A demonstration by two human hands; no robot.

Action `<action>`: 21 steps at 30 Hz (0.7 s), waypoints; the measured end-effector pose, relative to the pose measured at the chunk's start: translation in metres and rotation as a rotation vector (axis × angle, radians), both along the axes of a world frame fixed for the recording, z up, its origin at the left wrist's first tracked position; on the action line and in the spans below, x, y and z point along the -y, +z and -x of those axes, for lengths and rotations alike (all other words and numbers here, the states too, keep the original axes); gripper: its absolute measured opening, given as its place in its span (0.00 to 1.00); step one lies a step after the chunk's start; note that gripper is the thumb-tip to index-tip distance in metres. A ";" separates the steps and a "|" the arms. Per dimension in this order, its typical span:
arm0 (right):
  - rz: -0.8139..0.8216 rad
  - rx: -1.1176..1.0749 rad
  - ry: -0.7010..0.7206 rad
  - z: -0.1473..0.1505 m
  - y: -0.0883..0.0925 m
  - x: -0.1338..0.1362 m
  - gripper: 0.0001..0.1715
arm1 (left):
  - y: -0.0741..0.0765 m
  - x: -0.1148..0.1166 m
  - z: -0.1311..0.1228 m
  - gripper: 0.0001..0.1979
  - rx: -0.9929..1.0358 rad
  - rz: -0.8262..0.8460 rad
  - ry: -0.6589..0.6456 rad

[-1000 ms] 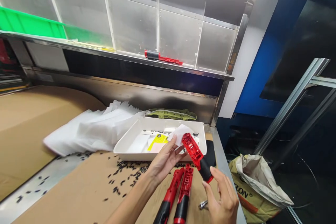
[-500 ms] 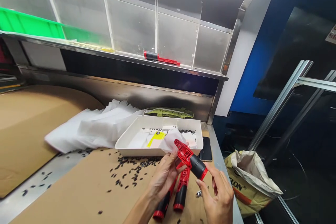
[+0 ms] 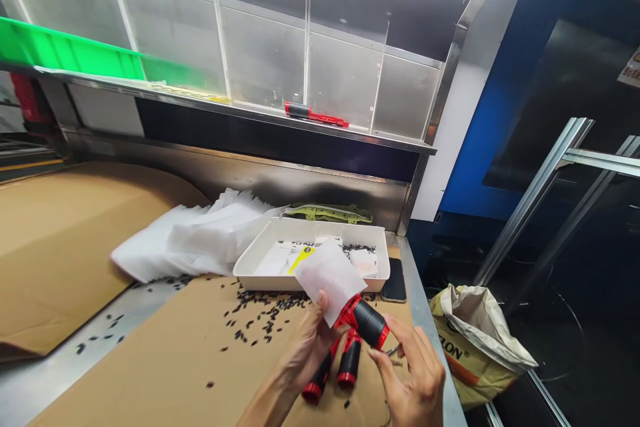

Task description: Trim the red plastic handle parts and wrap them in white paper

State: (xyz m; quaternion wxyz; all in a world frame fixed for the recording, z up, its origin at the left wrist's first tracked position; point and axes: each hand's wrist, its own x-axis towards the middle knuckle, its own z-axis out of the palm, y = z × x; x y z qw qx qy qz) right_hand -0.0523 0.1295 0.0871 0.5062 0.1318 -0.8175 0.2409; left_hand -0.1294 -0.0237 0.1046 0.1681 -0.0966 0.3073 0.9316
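Observation:
My left hand (image 3: 313, 337) grips a white sheet (image 3: 333, 278) together with a red and black tool housing (image 3: 369, 322); the sheet covers the housing's upper left end. At the housing's lower right end, the fingers of my right hand (image 3: 413, 367) are closed around its red rim. A small metal piece (image 3: 393, 350) shows beside those fingers. Two more red and black housings lie below on the cardboard, one at the left (image 3: 317, 380) and one at the right (image 3: 349, 361).
Behind the hands stands a white tray (image 3: 313, 283) with papers and black bits. A phone (image 3: 394, 280) lies at its right, white foam sheets (image 3: 200, 243) at its left. Small black pieces (image 3: 265, 313) are scattered on the cardboard. An open sack (image 3: 475, 360) stands beyond the right edge.
The white sheet now lies over the housing's upper left end, which was bare before. The view has shifted slightly, and both hands remain at the housing.

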 end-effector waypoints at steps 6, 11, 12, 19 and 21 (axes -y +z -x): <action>-0.058 -0.037 -0.089 0.000 0.012 0.001 0.17 | -0.010 -0.003 -0.011 0.22 -0.042 0.012 -0.036; -0.115 -0.074 -0.109 0.002 0.017 0.008 0.16 | -0.013 -0.010 -0.023 0.27 -0.081 0.007 -0.071; -0.137 -0.081 -0.109 0.003 0.018 0.010 0.16 | -0.015 -0.012 -0.026 0.26 -0.082 0.007 -0.066; -0.146 -0.069 -0.090 0.004 0.021 0.014 0.15 | -0.022 -0.002 -0.041 0.25 -0.080 -0.070 -0.106; -0.163 -0.037 -0.042 0.002 0.019 0.015 0.18 | -0.019 0.010 -0.039 0.28 -0.033 -0.140 -0.091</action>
